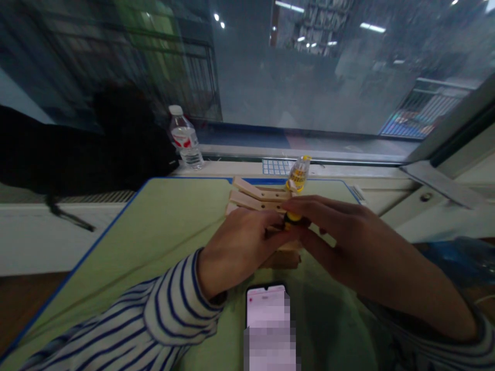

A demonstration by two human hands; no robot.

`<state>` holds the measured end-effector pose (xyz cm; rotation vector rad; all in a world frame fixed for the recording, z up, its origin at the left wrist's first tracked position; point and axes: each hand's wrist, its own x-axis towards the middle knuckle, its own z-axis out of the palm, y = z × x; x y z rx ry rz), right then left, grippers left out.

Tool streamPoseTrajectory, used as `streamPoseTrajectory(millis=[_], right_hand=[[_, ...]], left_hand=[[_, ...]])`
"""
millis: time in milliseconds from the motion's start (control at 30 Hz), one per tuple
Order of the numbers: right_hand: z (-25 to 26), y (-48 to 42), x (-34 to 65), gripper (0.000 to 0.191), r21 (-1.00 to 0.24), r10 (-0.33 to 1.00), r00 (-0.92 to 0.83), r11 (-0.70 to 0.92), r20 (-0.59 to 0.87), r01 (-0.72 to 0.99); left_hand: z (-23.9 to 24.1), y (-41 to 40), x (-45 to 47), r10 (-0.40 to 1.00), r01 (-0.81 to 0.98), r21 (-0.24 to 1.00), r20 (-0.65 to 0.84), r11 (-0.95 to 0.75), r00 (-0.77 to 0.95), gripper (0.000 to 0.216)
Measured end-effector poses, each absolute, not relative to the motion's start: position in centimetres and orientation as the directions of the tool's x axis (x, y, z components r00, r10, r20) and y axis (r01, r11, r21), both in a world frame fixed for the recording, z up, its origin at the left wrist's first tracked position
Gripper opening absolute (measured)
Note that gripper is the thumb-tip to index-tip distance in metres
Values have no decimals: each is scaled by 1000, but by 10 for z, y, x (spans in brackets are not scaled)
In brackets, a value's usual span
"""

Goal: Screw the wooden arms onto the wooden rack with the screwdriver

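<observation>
Head view: hands (236, 248) (348, 242) close around yellow knob (293, 218).

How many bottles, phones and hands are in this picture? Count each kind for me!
Bottles: 2 (clear plastic water bottle with a red label, small yellow-capped bottle)
Phones: 1 (black smartphone with a lit screen)
Hands: 2 (left hand, right hand)
Total: 5

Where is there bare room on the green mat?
Bare: the mat's left half, between its blue edge and the striped sleeve. Crowded: the middle, where left hand and right hand meet over the wooden pieces, yellow bottle behind, phone nearer the wearer.
</observation>
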<state>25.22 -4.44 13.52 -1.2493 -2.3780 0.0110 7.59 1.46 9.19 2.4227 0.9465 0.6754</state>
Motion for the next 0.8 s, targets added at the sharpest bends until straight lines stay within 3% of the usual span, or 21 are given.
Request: streamPoseTrajectory(millis=[500, 667, 800], right_hand=[[136, -44, 249, 21, -106, 822, -430, 498, 373, 861], [134, -44, 248, 19, -157, 829, -439, 513, 346, 844], [130, -41, 250, 21, -170, 829, -427, 508, 360, 844]], left_hand=[[90, 17, 73, 661, 412, 624, 231, -664, 714, 15], [95, 18, 69, 614, 416, 569, 210, -709, 761, 16], [98, 20, 62, 544, 420, 443, 198, -792, 816, 19]])
